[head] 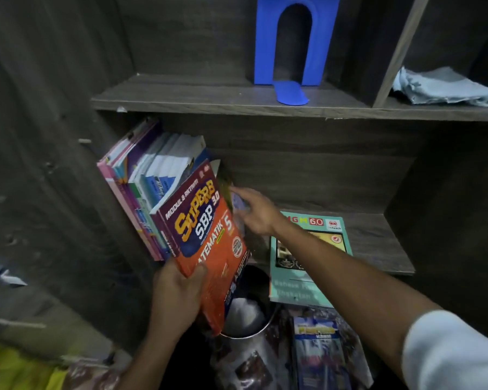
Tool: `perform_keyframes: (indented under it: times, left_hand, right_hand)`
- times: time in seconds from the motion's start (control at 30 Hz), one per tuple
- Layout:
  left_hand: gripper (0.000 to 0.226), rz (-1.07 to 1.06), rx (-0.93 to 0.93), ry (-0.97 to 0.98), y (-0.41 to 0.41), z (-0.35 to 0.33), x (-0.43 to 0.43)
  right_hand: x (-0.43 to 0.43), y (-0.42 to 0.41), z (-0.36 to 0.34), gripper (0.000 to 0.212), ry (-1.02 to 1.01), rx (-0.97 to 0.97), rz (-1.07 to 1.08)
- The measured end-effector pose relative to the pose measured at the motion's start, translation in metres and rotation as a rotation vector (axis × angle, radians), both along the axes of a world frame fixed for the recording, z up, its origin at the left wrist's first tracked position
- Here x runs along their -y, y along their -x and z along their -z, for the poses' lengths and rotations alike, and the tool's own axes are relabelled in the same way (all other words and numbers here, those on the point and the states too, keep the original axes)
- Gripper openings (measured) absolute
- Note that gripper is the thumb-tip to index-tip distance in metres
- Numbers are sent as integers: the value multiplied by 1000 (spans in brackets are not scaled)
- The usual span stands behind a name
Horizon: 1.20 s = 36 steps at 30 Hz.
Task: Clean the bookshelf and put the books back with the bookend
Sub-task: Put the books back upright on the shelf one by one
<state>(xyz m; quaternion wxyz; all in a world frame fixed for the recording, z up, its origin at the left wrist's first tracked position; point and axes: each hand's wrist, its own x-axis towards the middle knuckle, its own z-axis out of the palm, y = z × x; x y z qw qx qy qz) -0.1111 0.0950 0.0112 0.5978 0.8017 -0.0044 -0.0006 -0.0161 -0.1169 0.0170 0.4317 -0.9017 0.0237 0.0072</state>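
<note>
A shiny metal bin (pixel 251 351) holding something white stands right of yellow fabric (pixel 12 370)

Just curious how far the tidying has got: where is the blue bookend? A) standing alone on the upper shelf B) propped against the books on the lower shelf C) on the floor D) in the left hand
A: the blue bookend stands alone on the upper shelf, with no books beside it; the leaning books are on the shelf below, where the left hand grips the orange book.
</note>
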Motion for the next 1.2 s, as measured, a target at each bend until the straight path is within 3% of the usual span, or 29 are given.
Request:
perform_keyframes:
  times: [0.1, 0.2, 0.33, 0.4, 0.53, 0.6, 0.73, 0.8, 0.9, 1.2]
  left_hand:
    - [13, -50, 74, -35, 8, 0, -2]
    - [36, -68, 109, -48, 16, -4, -4]
    - [24, -72, 171, -130, 19, -2, -10]
    - [22, -46, 183, -155, 20, -2, -10]
    - [28, -1, 200, -137, 22, -4, -2]
    - [29, 5, 215, -138, 19, -2, 4]
    - [22, -15, 238, -185, 6, 1, 12]
    - [20, -37, 251, -216, -4, 1, 19]
    - [33, -59, 310, -251, -26, 6, 32]
    - [37, -190, 360, -163, -84, 28, 64]
  right_hand:
    - [-20, -23, -12, 62, 63, 21, -108]
    - [-33, -40, -12, 61, 120, -9, -189]
    - [-30, -49, -6, 66, 438, 13, -240]
    - [-23, -45, -4, 62, 483, 83, -207]
    - [1, -34, 5, 39, 328, 234, -96]
    - [14, -30, 11, 39, 320, 296, -31]
    - [27, -23, 15, 40, 228, 286, 52]
    - [27, -21, 12, 29, 151, 278, 49]
    - [23, -17, 7, 17, 101, 306, 34]
    - [35, -16, 7, 18, 90, 230, 31]
